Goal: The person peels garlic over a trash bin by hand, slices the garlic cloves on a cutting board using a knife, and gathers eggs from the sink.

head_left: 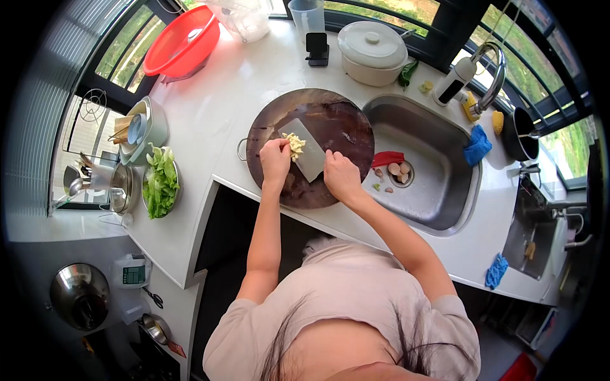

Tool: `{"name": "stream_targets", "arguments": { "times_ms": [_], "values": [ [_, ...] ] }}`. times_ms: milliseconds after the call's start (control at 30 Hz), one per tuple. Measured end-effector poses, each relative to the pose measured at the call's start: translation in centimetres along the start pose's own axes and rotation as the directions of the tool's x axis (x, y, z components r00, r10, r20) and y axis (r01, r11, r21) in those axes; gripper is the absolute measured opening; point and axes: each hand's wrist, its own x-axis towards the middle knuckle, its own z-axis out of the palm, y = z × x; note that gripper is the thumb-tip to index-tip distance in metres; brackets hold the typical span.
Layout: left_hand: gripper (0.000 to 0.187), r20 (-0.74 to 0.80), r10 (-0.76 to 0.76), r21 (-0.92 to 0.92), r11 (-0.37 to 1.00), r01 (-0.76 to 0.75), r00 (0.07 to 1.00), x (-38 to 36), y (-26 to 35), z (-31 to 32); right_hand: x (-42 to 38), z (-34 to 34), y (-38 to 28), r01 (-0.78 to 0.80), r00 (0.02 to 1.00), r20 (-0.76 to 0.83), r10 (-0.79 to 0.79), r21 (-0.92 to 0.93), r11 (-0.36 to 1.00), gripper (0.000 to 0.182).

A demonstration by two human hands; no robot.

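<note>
A round dark wooden cutting board (343, 117) lies on the white counter, its right side at the sink's edge. Over the board is the wide flat blade of a cleaver (310, 159), with a small heap of chopped pale yellow pieces (295, 146) on it. My left hand (275, 159) is at the heap's left side, its fingers pressed together; what they hold, if anything, is hidden. My right hand (341, 173) is closed at the blade's right edge, wrapped round the cleaver's handle, which is mostly covered.
Right of the board, the sink (438, 184) holds a red piece and several shells. Leafy greens (160, 184) in a bowl stand at the left. A lidded white pot (373, 51), a black stand (316, 49) and a red basin (181, 41) are behind.
</note>
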Motion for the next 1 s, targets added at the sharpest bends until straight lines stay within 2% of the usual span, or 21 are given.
{"name": "stream_targets", "arguments": {
  "times_ms": [33,67,167,200,300,333,367,433,467,500,533,567,600,667,733,833,867,1000],
  "values": [
    [0.015,-0.008,0.009,0.021,1.0,-0.008,1.0,0.1,0.0,-0.4,0.1,0.3,-0.6,-0.001,1.0,-0.004,0.001,-0.006,1.0,0.014],
    [0.016,-0.028,0.003,0.033,0.999,-0.002,1.0,0.2,-0.1,-0.8,0.3,0.4,-1.2,-0.022,0.998,0.058,0.022,0.001,1.0,0.022],
    [0.019,-0.076,-0.002,0.009,1.0,0.003,0.997,0.1,0.2,-2.0,0.6,2.0,-2.7,-0.009,1.0,-0.03,0.007,-0.058,0.998,0.03],
    [0.021,-0.058,0.038,0.029,0.999,-0.036,0.998,0.2,0.2,-2.4,0.9,2.3,-3.3,-0.016,1.0,-0.023,0.014,-0.079,0.997,0.03],
    [0.021,-0.052,-0.02,-0.077,0.997,0.016,0.998,-0.2,1.4,-3.1,1.3,2.6,-3.9,-0.035,0.999,0.001,0.036,-0.13,0.991,0.031],
    [0.022,-0.015,-0.05,-0.055,0.997,0.049,0.999,-0.3,2.0,-3.7,1.5,2.5,-3.8,-0.037,0.999,0.012,0.039,-0.139,0.99,0.031],
    [0.022,-0.048,-0.026,-0.058,0.998,0.023,0.999,-0.4,1.6,-3.7,1.7,2.6,-3.7,-0.034,0.999,0.027,0.039,-0.148,0.988,0.031],
    [0.024,-0.125,0.011,-0.055,0.998,-0.018,0.992,-0.8,0.3,-3.9,1.8,0.5,-2.3,-0.088,0.983,-0.166,0.075,-0.07,0.994,0.029],
    [0.03,-0.106,-0.01,-0.042,0.999,0.006,0.994,-1.2,-0.2,-4.3,1.6,-1.7,-1.3,-0.15,0.965,-0.219,0.146,-0.004,0.989,0.036],
    [0.032,-0.151,-0.017,-0.033,0.999,0.012,0.988,-1.8,-0.8,-4.4,1.1,-2.3,0.2,-0.197,0.896,-0.405,0.18,0.0,0.98,0.046],
    [0.034,-0.191,-0.024,-0.028,0.999,0.019,0.981,-2.5,-1.6,-4.1,0.6,-1.9,2.3,-0.261,0.833,-0.496,0.245,0.038,0.965,0.051],
    [0.036,-0.224,-0.031,-0.02,0.999,0.027,0.974,-3.4,-2.2,-4.0,-0.1,-1.0,4.2,-0.322,0.8,-0.486,0.352,0.148,0.935,0.056],
    [0.041,-0.18,-0.085,-0.081,0.994,0.072,0.98,-4.1,-2.1,-4.1,-0.2,1.1,6.3,-0.348,0.78,-0.402,0.48,0.359,0.866,0.056],
    [0.042,-0.178,-0.08,-0.092,0.994,0.065,0.981,-5.3,-2.5,-3.5,-0.7,3.1,7.7,-0.336,0.733,-0.223,0.643,0.704,0.626,0.055],
    [0.042,-0.151,-0.09,-0.118,0.99,0.072,0.985,-5.6,-2.2,-3.6,-0.4,3.6,7.1,-0.225,0.702,-0.07,0.709,0.922,0.314,0.054],
    [0.041,-0.143,-0.034,-0.121,0.992,0.016,0.989,-5.6,-1.8,-4.1,-0.6,3.2,6.6,-0.248,0.661,-0.04,0.749,0.931,0.269,0.051],
    [0.04,-0.14,-0.006,-0.097,0.995,-0.008,0.99,-5.4,-1.9,-4.1,-0.5,3.6,6.6,-0.205,0.642,-0.049,0.765,0.95,0.234,0.05],
    [0.039,-0.154,0.098,-0.078,0.991,-0.111,0.983,-3.5,-1.1,-3.7,0.2,5.5,2.9,-0.278,0.633,-0.086,0.769,0.902,0.33,0.057]
  ]
}}
